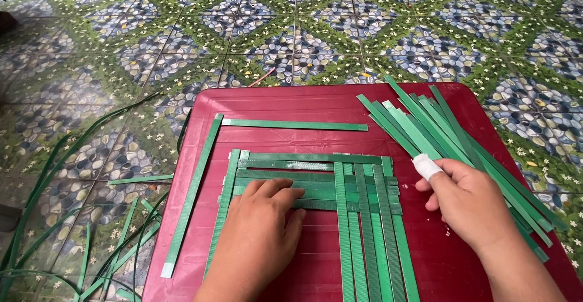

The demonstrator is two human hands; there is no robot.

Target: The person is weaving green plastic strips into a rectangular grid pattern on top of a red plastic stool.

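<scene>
On a dark red table (pixel 316 105) lies a partly woven mat of green plastic strips (pixel 358 180), several lying crosswise and several running toward me. My left hand (pixel 258 232) rests flat on the crosswise strips at the mat's left part, fingers together, pressing them down. My right hand (pixel 464 196) hovers at the mat's right edge with a white bandage on the index fingertip (pixel 426 167); its fingers are loosely curled beside a fanned pile of loose green strips (pixel 437 129), touching the nearest ones.
One single strip (pixel 294 124) lies crosswise behind the mat, another long strip (pixel 193 196) runs along the table's left side. More green strips (pixel 91 247) lie scattered on the patterned tile floor (pixel 291 29) to the left.
</scene>
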